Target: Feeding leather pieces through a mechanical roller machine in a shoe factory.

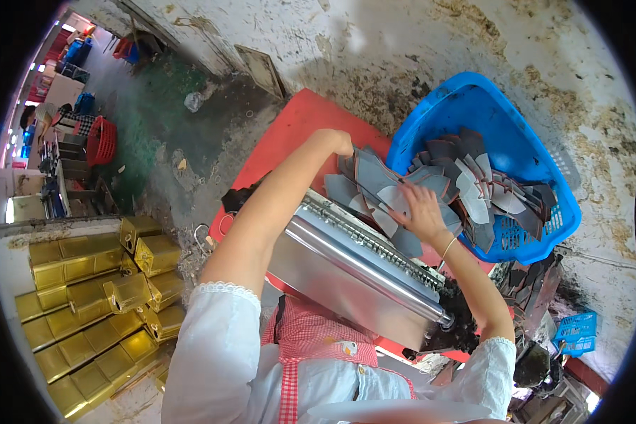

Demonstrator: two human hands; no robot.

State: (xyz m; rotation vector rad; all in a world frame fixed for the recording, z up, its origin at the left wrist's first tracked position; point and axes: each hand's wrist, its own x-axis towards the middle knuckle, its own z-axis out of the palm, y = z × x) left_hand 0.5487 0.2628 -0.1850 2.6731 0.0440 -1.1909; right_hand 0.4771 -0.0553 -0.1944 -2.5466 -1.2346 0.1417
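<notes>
Grey, flat cut pieces [374, 173] with curved outlines and reddish edges lie overlapping behind a metal roller machine [360, 265]. My left hand [337, 141] reaches past the machine to the tip of a grey piece at the far left of the pile. Its fingers are bent down and closed at that tip, partly hidden. Palm down over the same pieces, my right hand [424, 213] has its fingers stretched and apart, touching the grey and lighter surfaces. Both forearms pass over the machine's long shiny roller and its row of small metal parts.
A blue plastic basket [565, 187] with more cut pieces stands at the right against the stained wall. Red tabletop [290, 134] lies under the machine. Gold tins [92, 304] are stacked at lower left. Far left, a person [44, 116] is near a red basket [101, 141].
</notes>
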